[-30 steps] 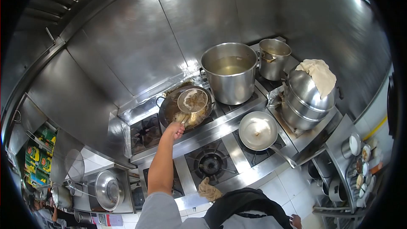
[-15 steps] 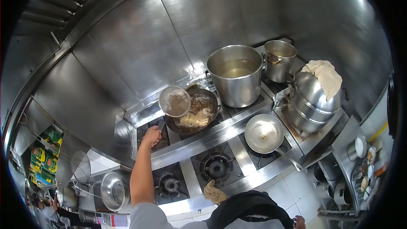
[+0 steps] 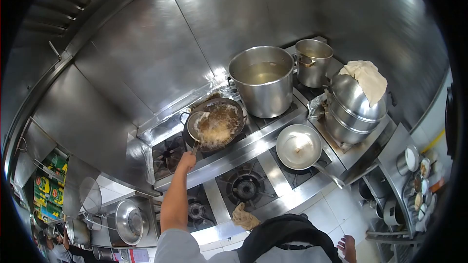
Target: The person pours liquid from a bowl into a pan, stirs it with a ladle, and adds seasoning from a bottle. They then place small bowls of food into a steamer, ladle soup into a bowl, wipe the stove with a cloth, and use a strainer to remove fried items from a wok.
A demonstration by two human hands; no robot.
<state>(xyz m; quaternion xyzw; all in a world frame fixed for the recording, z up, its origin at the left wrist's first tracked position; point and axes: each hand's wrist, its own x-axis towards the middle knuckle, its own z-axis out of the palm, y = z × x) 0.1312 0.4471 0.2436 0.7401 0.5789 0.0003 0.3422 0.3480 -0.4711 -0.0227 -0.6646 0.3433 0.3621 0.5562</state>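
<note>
My left hand (image 3: 186,161) is closed round the handle of a round mesh strainer (image 3: 194,125). The strainer's bowl dips into the left side of a dark wok (image 3: 240,129) on the back burner. Pale golden food (image 3: 216,131) sits in bubbling oil inside the wok, right beside the strainer. At the lower right, by my body, my right hand (image 3: 347,248) hangs with its fingers apart, holding nothing. A tan cloth (image 3: 245,217) lies near the front edge of the stove, close to my apron.
A large stockpot (image 3: 265,92) of liquid stands right of the wok, with a smaller pot (image 3: 313,65) behind. An empty frying pan (image 3: 298,147) rests on a front burner. Farther right is a cloth-topped steamer (image 3: 356,112). A metal bowl (image 3: 130,220) lies left.
My left hand has moved slightly right, and the strainer has come down from above the wok's left edge into the oil. The oil bubbles more. My right hand's fingers show more fully.
</note>
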